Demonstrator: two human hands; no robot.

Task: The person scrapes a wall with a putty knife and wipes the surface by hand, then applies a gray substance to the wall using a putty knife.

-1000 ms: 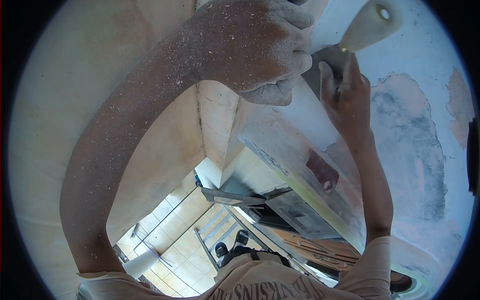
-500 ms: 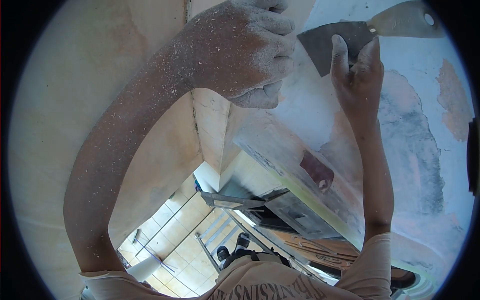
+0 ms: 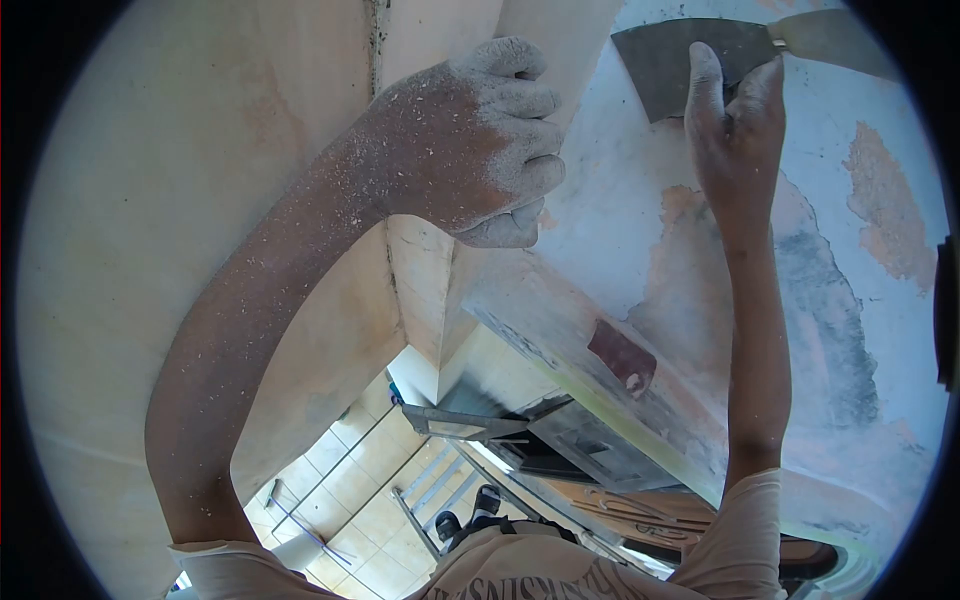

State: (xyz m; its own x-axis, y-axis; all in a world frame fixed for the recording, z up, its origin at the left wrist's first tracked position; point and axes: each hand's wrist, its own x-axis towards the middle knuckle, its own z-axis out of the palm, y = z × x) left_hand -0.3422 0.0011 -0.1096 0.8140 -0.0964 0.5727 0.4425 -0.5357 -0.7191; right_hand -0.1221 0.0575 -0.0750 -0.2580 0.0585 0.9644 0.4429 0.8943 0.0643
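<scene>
My left hand (image 3: 500,145), coated in white dust, is closed with its fingers curled, in front of the wall corner. Whatever it may hold is hidden. At the upper right, my right hand (image 3: 738,120) pinches the broad metal blade of a putty knife (image 3: 665,62), thumb on the near face. The knife's pale handle (image 3: 840,42) points right. Behind the blade, the wall (image 3: 610,230) is pale blue-white with patches of bare pinkish plaster (image 3: 885,200).
A dark red recessed box (image 3: 622,357) is set in the wall. Far below are a ladder (image 3: 435,495), my feet in dark sandals (image 3: 487,500), a tiled floor (image 3: 350,480), a grey door or window frame (image 3: 600,440) and a brown carved panel (image 3: 640,510).
My right hand and the putty knife have moved up and slightly right. My left hand has shifted down and a little left, still closed.
</scene>
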